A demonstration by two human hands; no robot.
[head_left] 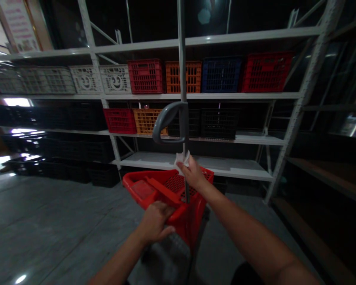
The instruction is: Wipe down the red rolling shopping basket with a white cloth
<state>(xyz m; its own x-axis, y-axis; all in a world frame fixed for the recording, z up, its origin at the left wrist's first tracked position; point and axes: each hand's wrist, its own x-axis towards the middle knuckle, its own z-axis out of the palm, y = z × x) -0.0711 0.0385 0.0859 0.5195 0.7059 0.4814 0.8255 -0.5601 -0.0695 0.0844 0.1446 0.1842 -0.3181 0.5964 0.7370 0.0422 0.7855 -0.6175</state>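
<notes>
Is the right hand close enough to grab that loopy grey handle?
Probably yes: the right hand is at the pole just below the grey handle, and the way up looks free, though it's busy holding a white cloth or tissue.

And up in the left corner, a poster (pixel 19 24) — rows of pinkish lettering, all too blurred to read! Over to the shelf (pixel 154 96), and here's a sign that does come through: a smiling face (pixel 86 82) on one white crate (pixel 76 74), matching smile (pixel 116 82) on its neighbour (pixel 106 75) — no words legible anywhere.
</notes>
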